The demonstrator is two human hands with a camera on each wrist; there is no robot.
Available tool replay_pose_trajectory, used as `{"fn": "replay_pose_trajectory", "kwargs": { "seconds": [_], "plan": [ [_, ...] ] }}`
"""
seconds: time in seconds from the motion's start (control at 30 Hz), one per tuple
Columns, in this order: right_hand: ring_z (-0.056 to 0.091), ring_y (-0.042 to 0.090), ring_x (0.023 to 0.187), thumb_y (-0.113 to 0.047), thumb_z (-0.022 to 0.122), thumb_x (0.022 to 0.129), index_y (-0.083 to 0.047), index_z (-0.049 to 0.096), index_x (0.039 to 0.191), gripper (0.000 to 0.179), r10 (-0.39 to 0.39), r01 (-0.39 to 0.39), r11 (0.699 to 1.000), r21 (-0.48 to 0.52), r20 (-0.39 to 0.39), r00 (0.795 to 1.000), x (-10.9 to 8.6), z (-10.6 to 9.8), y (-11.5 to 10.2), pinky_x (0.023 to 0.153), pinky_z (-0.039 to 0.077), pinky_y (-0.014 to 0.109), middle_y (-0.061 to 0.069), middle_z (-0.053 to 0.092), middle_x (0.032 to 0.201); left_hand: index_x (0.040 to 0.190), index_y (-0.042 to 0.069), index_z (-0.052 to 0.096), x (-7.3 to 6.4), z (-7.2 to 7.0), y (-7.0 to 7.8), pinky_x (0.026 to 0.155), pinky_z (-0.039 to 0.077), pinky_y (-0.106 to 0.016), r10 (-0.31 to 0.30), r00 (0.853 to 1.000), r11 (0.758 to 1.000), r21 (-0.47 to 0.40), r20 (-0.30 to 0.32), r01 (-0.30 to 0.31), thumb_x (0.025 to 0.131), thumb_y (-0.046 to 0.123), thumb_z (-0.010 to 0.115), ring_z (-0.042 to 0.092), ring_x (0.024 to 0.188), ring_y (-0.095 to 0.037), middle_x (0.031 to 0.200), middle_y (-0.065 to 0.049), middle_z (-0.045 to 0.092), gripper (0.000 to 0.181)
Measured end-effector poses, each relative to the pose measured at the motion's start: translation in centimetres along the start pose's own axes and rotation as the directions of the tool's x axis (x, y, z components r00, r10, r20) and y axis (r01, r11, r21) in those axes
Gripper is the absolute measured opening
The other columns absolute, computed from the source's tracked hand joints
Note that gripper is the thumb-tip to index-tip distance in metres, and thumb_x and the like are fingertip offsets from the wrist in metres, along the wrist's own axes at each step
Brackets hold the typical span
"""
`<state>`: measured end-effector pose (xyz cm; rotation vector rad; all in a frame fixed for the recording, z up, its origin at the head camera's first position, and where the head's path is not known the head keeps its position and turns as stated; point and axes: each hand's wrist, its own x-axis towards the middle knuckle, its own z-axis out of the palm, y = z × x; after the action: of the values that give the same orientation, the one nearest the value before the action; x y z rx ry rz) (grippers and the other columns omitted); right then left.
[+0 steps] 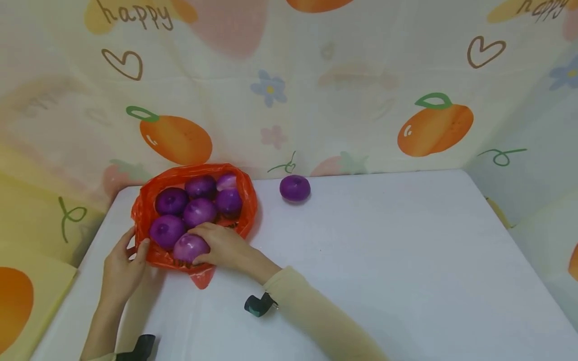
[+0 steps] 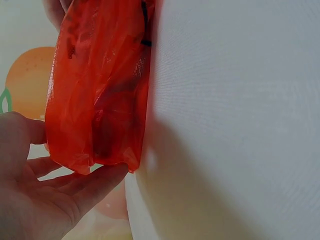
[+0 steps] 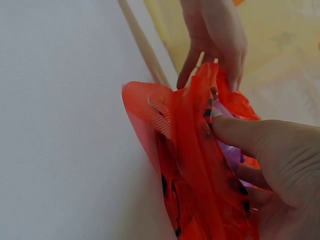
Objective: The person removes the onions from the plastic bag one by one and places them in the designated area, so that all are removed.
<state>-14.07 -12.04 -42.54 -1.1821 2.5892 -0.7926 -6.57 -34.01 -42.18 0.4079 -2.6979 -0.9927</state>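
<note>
Several purple onions (image 1: 200, 212) fill a red plastic bag (image 1: 250, 200) whose mouth stands wide at the back left of the table. Toward the bag's near side, my right hand (image 1: 223, 245) grips a paler purple onion (image 1: 189, 248), thumb and fingers around it. In the right wrist view, the bag's rim hides most of this onion (image 3: 230, 155). At the bag's left end, my left hand (image 1: 124, 273) touches the outside with spread, fairly straight fingers. The left wrist view has its fingertips right against the red plastic (image 2: 75, 110).
One loose purple onion (image 1: 295, 188) sits right of the bag, near the back edge of the white table (image 1: 384, 260). Behind the table hangs a printed cloth (image 1: 343, 115) with fruit and flowers. A flap of the bag (image 1: 203, 277) lies toward the near side.
</note>
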Motion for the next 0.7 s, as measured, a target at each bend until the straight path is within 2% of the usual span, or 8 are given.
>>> {"fn": "replay_pose_trajectory", "kwargs": {
  "seconds": [0.23,0.5,0.7],
  "plan": [
    [0.049,0.005,0.124,-0.044,0.076,0.082,-0.019,0.049,0.143,0.071,-0.003,0.004,0.998,-0.067,0.017,1.000,0.0,0.3,-0.2,0.100,0.042,0.019,-0.006,0.051,0.139,0.147,0.001,0.040,0.1,0.3,-0.1,0.063,0.031,-0.002,-0.004,1.000,1.000,0.014,-0.013,0.004,0.100,0.023,0.051,0.059,0.107,-0.050,0.138,-0.032,0.048,0.053],
    [0.051,0.008,0.123,-0.043,0.079,0.080,-0.013,0.049,0.143,0.076,0.007,-0.009,0.995,-0.097,-0.021,1.000,0.0,0.5,-0.6,0.101,0.042,0.020,-0.001,0.052,0.138,0.146,-0.001,0.041,0.2,0.4,0.0,0.063,0.030,0.001,0.002,1.000,1.000,-0.005,-0.013,-0.002,0.100,0.021,0.052,0.058,0.106,-0.051,0.138,-0.032,0.048,0.052],
    [0.051,0.008,0.123,-0.044,0.079,0.080,-0.012,0.048,0.144,0.078,0.051,-0.054,0.991,-0.119,-0.024,0.998,0.0,0.6,-1.0,0.101,0.042,0.021,-0.001,0.051,0.139,0.145,-0.003,0.041,0.0,0.4,0.3,0.061,0.031,0.002,-0.001,1.000,1.000,-0.014,-0.009,0.000,0.100,0.020,0.051,0.058,0.106,-0.052,0.138,-0.033,0.048,0.052]
  ]
}}
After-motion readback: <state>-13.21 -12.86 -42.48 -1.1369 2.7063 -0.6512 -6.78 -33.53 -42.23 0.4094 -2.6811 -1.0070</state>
